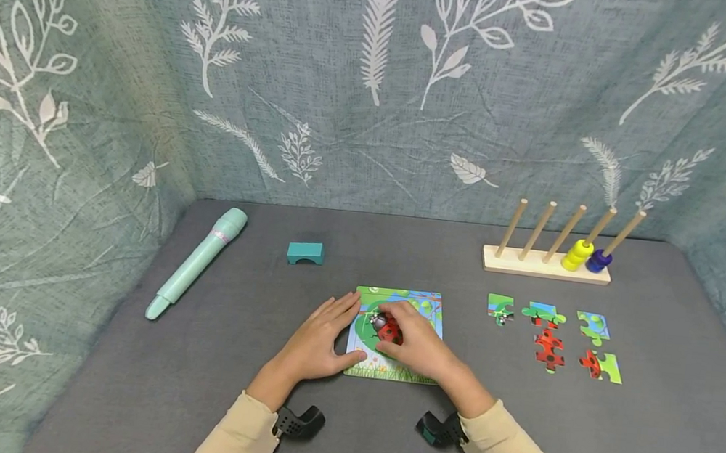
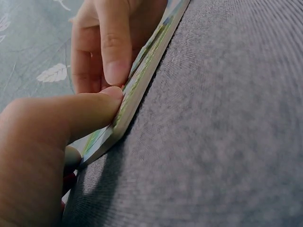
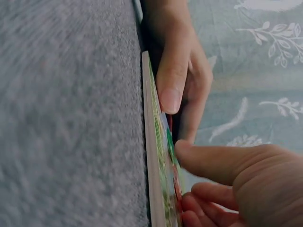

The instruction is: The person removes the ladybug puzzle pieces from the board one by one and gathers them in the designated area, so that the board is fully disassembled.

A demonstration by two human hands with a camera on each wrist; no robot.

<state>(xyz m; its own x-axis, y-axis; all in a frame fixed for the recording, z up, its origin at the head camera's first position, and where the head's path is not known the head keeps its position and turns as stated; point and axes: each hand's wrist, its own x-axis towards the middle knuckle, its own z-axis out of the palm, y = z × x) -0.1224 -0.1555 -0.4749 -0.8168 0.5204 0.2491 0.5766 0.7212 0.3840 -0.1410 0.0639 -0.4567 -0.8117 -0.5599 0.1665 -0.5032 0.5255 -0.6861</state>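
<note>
A square puzzle board [image 1: 411,369] with a printed grass border lies flat on the dark table. My left hand [image 1: 321,339] rests along its left edge, fingers stretched out and the thumb [image 2: 106,101] on the board near the front. My right hand [image 1: 420,343] is over the board's middle. Between its thumb [image 1: 388,348] and fingers shows a ladybug puzzle piece [image 1: 387,329], red with black spots, gripped at its sides. The right wrist view shows red and green edges by the right fingertips [image 3: 191,203]; the piece's outline is partly hidden.
Several loose jigsaw pieces [image 1: 549,350] lie to the right. Behind them stands a wooden peg stand [image 1: 546,264] with yellow [image 1: 577,255] and blue beads [image 1: 599,262]. A teal arch block [image 1: 305,252] sits at back left, and a mint-green tube-shaped wand [image 1: 198,264] farther left. Patterned curtains surround the table.
</note>
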